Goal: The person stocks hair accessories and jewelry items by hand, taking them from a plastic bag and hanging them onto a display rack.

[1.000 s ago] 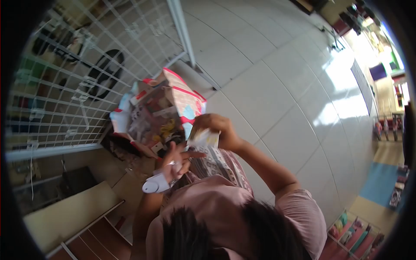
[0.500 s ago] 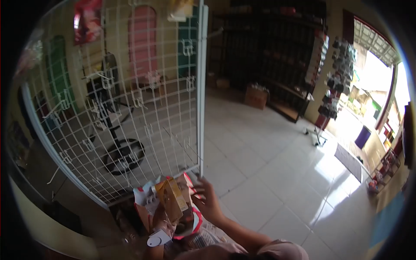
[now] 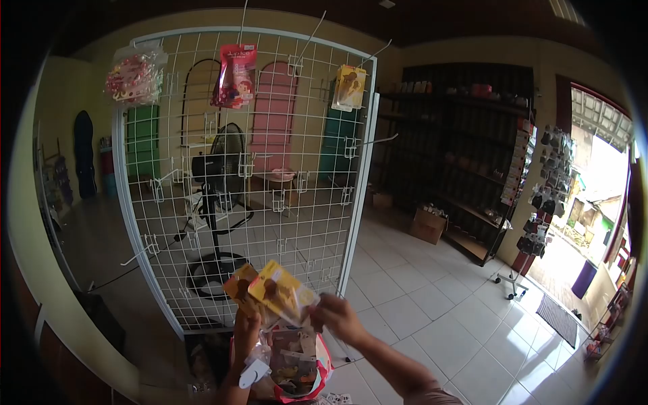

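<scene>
1. Bundle of yellow packets (image 3: 278,291): flat yellow and orange carded packs, held up in front of the lower part of the rack and directly above the bag. Each front shows a small brown figure; the lettering is too small to read.
2. left hand (image 3: 247,318): closed around the bundle's lower left end.
3. right hand (image 3: 335,316): fingers pinched on the lower right edge of the front pack.
4. bag (image 3: 322,364): open, red-trimmed, below both hands and full of more packed goods; print unreadable.
5. white tag (image 3: 254,373): at the left wrist, no writing legible.
6. wire rack (image 3: 356,202): white grid panel with hooks, upright on the tiled floor.
7. Hung along the rack's top, 3 items: pink pack (image 3: 135,77), red pack (image 3: 235,67) with a cartoon figure and an unreadable header, yellow pack (image 3: 349,88).
8. fan (image 3: 219,172): black, on a stand, behind the rack.
9. cardboard box (image 3: 428,226): on the floor beside dark shelves (image 3: 466,121).
</scene>
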`<act>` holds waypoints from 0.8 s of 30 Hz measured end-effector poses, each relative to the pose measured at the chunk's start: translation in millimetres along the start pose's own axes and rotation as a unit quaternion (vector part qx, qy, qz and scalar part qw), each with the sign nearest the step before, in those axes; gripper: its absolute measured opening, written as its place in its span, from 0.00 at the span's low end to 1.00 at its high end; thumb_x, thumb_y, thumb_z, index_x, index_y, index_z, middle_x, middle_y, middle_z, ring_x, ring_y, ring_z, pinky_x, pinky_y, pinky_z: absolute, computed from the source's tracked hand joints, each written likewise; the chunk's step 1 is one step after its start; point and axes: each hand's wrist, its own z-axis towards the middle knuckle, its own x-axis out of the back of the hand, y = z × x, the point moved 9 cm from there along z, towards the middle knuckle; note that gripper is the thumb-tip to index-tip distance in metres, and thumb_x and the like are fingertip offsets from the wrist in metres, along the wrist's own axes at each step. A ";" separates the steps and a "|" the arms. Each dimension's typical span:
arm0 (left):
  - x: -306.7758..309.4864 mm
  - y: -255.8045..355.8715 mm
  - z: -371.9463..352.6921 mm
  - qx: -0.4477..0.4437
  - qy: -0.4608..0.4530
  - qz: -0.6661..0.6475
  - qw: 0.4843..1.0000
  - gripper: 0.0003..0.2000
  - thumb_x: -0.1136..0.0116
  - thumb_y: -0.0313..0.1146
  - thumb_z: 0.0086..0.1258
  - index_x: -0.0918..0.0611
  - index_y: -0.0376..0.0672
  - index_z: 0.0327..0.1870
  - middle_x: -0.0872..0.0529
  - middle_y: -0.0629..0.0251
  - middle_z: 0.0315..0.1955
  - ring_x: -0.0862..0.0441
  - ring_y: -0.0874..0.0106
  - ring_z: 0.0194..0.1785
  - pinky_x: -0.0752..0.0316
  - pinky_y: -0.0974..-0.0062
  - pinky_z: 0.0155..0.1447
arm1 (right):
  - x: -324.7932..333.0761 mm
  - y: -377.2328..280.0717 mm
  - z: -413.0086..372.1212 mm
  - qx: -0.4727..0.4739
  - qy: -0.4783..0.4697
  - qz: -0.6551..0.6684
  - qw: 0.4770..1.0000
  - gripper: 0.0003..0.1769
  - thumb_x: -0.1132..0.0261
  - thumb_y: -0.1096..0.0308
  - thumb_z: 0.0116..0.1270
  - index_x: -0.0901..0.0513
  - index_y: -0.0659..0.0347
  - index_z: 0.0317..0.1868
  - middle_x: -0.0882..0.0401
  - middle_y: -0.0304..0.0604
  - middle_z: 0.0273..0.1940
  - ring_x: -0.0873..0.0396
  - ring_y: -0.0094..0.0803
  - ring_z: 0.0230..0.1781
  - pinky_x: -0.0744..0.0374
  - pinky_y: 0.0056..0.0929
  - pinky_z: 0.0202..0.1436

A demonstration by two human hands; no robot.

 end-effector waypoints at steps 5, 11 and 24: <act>11.7 22.2 -0.4 0.020 0.016 -0.133 0.991 0.23 0.46 0.45 0.69 0.33 0.39 0.57 0.25 0.64 0.30 0.30 0.76 0.15 0.35 0.79 0.16 | 86.4 -187.7 51.0 0.282 0.173 -0.056 0.942 0.10 0.43 0.66 0.66 0.29 0.59 0.27 0.29 0.38 0.20 0.32 0.23 0.17 0.32 0.21 0.20; 17.4 24.3 -6.8 0.010 0.003 -0.112 0.994 0.22 0.47 0.44 0.69 0.32 0.39 0.56 0.26 0.65 0.25 0.33 0.76 0.12 0.37 0.79 0.14 | 184.5 -360.3 131.7 0.399 0.227 0.038 0.888 0.06 0.39 0.67 0.64 0.24 0.59 0.31 0.25 0.35 0.27 0.27 0.21 0.25 0.27 0.21 0.28; 39.7 1.5 -17.6 0.048 0.014 -0.068 0.996 0.21 0.46 0.45 0.68 0.29 0.39 0.52 0.26 0.65 0.29 0.30 0.77 0.16 0.34 0.79 0.17 | 187.3 -384.4 156.0 0.369 0.268 0.064 0.888 0.06 0.39 0.70 0.61 0.24 0.61 0.28 0.26 0.35 0.22 0.28 0.19 0.17 0.33 0.16 0.17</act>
